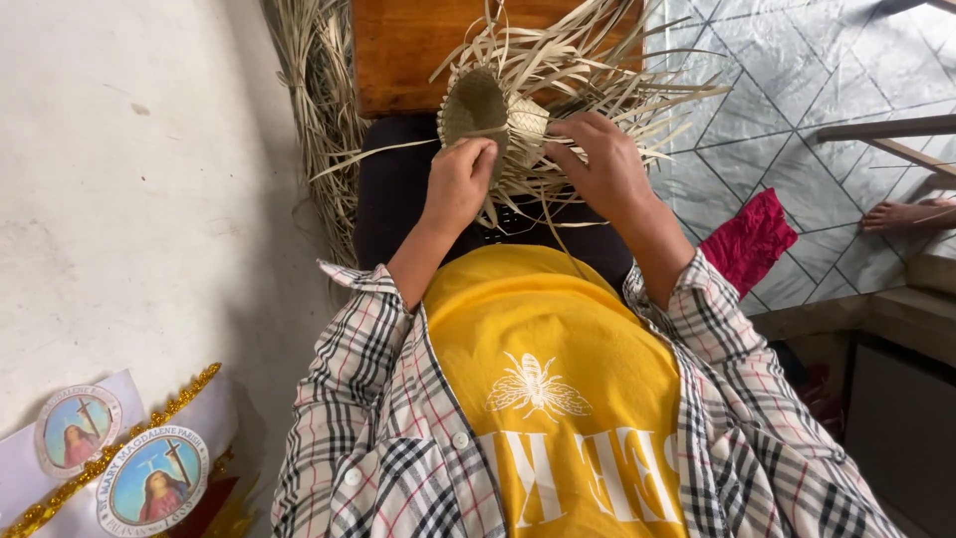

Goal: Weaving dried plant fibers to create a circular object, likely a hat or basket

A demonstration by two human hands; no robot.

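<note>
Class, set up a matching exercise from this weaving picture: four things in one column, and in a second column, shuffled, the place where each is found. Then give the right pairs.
Things
1. woven straw piece
2. red cloth
3. bundle of dry straw strips
4. wooden board

Places
A. lying along the white wall
B. held between the left hand and right hand
C. at the top, behind the loose straw ends
D. on the tiled floor beside the right sleeve

Pairs: 1-B, 2-D, 3-A, 4-C

A half-woven straw piece (493, 115), oval and tilted on edge, loose pale strips fanning outward above the lap
</note>
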